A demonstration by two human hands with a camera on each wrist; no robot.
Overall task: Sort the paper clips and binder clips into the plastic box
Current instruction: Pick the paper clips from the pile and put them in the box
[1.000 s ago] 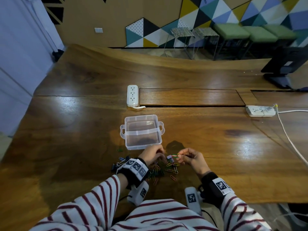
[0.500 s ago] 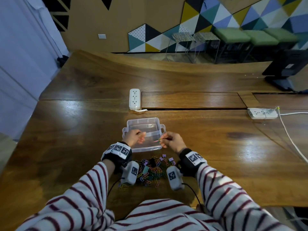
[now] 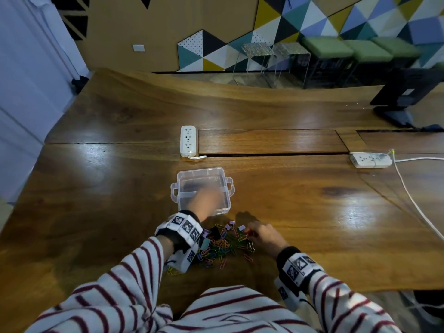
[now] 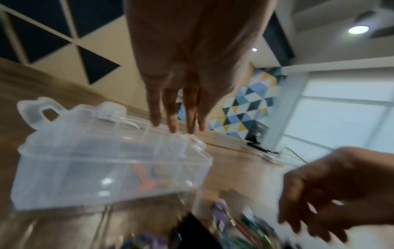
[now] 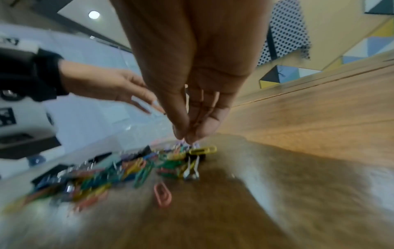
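The clear plastic box stands open on the wooden table, with a few paper clips in its near compartment. My left hand hovers over the box, its fingers straight and holding nothing. A pile of coloured paper clips and binder clips lies just in front of the box. My right hand reaches into the pile's right side. In the right wrist view its thumb and fingers pinch together on a small purple binder clip at the top of the pile.
A white power strip lies behind the box; another with a white cable lies at the right. A dark monitor stand is at the far right. A lone pink paper clip lies nearest me.
Both hands were at the box half a second ago. My right hand has come back to the pile; my left hand stays over the box with its fingers now straightened.
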